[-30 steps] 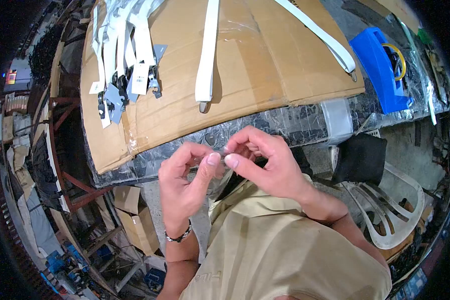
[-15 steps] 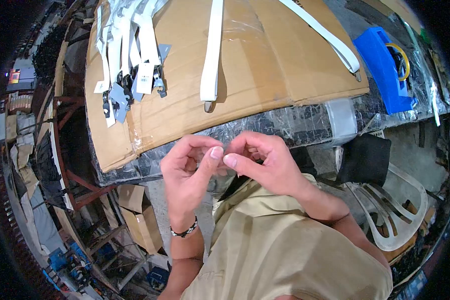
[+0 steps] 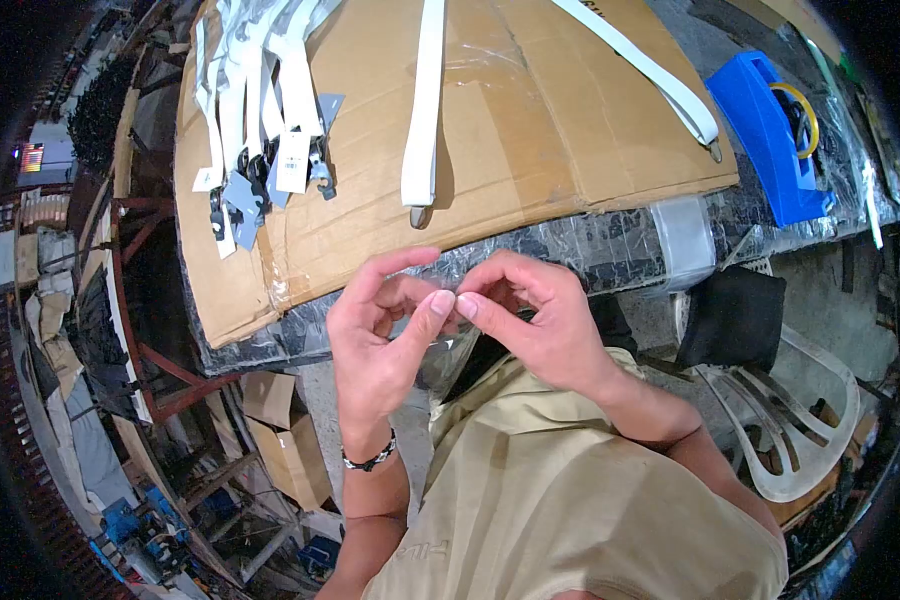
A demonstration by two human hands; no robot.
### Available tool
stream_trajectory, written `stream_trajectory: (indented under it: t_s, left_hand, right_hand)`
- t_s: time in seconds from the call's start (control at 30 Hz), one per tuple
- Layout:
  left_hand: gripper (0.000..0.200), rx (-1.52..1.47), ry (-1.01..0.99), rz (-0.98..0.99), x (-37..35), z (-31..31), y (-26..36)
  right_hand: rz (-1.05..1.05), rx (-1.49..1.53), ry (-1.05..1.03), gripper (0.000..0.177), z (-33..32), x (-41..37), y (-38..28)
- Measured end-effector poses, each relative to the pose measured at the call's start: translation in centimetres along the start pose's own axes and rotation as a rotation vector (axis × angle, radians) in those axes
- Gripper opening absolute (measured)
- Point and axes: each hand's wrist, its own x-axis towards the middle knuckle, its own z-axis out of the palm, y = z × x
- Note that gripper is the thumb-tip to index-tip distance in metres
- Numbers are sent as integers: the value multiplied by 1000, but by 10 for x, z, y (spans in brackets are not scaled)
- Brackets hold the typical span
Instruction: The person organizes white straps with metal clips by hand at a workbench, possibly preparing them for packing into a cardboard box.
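Lying on cardboard (image 3: 530,110), the middle white strap (image 3: 423,120) ends near the front edge of the tabletop (image 3: 530,240). Before it, the left hand (image 3: 378,340) lifts its index finger, grip unclear; the right hand (image 3: 542,325) pinches together, contents indiscernible.

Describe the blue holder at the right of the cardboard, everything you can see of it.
The blue holder looks like moulded plastic, long and angular, with a cut-out side and a small projection at its near end. A yellow ring, perhaps a tape roll, sits in it, with something dark inside. It rests on the plastic-wrapped table, close beside the right edge of the cardboard, slanting in view. Neither hand touches it.
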Motion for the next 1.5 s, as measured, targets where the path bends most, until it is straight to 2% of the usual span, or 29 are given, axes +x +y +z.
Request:
stream_trajectory:
  t_s: [0.27, 0.67, 0.9, 1.0, 1.1, 1.2, 1.3, 1.43, 1.5]
  left_hand:
    - [8, 29, 31, 27, -4, -5, -9]
    - [12, -47, 7, -3, -1, -7, -10]
    - [13, -6, -36, -13, 5, -8, -12]
    - [17, -68, 12, 35, 18, -19, -14]
    - [28, 188, 310, 12, 50, -20, -10]
    - [39, 569, 250, 93, 80, -6, -9]
    - [43, 739, 194, 77, 98, 2, -12]
    - [39, 709, 97, 51, 104, 2, -10]
    - [37, 800, 106, 202, 104, 0, -18]
  right_hand:
    - [48, 4, -78, 13, -3, -2, 0]
    - [118, 133, -62, 9, 1, 5, 1]
    - [126, 93, -33, 9, -3, 6, 3]
    - [126, 67, -13, 9, -4, 7, 4]
    - [138, 61, -1, 10, -4, 8, 5]
    - [161, 73, 10, 10, -5, 5, 7]
    - [167, 57, 40, 10, -9, 4, 6]
    - [143, 38, 81, 12, -17, 2, 5]
    - [139, 18, 76, 12, -19, 1, 7]
